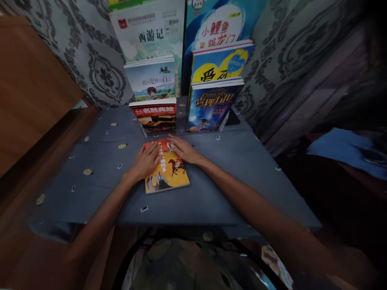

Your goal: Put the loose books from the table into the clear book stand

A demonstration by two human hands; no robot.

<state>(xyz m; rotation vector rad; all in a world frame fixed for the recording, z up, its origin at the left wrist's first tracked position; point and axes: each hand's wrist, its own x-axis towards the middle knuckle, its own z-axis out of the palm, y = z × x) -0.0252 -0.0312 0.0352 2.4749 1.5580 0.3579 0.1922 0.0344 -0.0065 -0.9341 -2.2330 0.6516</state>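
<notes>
A yellow and orange book (167, 175) lies face up on the cloth-covered table (229, 189), its cover showing a dark horse and rider. My left hand (148, 160) rests flat over the book's left side, fingers stretched out toward its top. From the other side, my right hand (183, 149) lies across the upper right of the cover with its fingers extended. Parts of the title are hidden under the fingers. Just behind the book stands a red and black book (157, 119), close to the fingertips of both hands.
Upright books form two rows at the back: a pale blue book (152, 82) and a tall light-green book (148, 36) on the left; a dark blue book (210, 106), a yellow-blue book (220, 66) and a teal book (223, 24) on the right. Patterned curtains hang behind. A wooden cabinet (33, 88) stands left.
</notes>
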